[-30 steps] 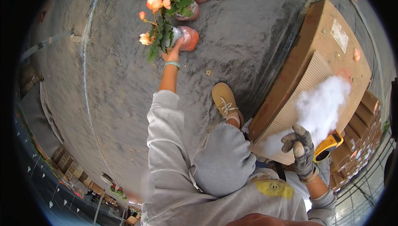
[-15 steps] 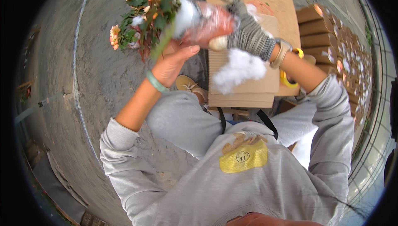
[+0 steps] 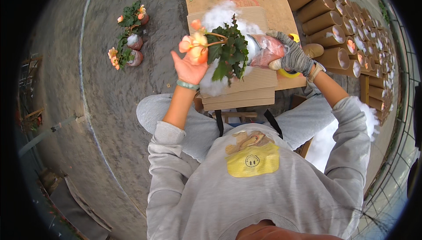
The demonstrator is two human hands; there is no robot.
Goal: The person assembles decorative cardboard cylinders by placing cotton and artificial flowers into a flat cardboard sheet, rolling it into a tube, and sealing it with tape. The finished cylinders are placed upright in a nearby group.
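Note:
A potted begonia (image 3: 228, 48) with peach blooms and jagged green leaves lies sideways above the cardboard. Its reddish pot (image 3: 267, 50) is wrapped in clear plastic, with white stuffing at the rim. Around the base of this pot closes my right hand (image 3: 293, 56), in a grey striped glove. My bare left hand (image 3: 190, 69) is palm up with the thumb out, beneath the blooms, which cover its fingertips. White fluffy fibre (image 3: 220, 15) lies on the stacked corrugated sheets (image 3: 239, 95) below the plant.
Several potted plants (image 3: 134, 42) stand on the ground at the left. Many brown cardboard tubes (image 3: 327, 20), some with blooms or fibre inside, are stacked at the right. Yellow tape (image 3: 290, 73) sits on the cardboard-topped table (image 3: 281, 2). More white fibre (image 3: 323, 145) lies beside my right leg.
The begonia has come rightward over the cardboard, away from the plants on the ground. My right hand still grips its pot; my left hand has moved off the pot to under the blooms.

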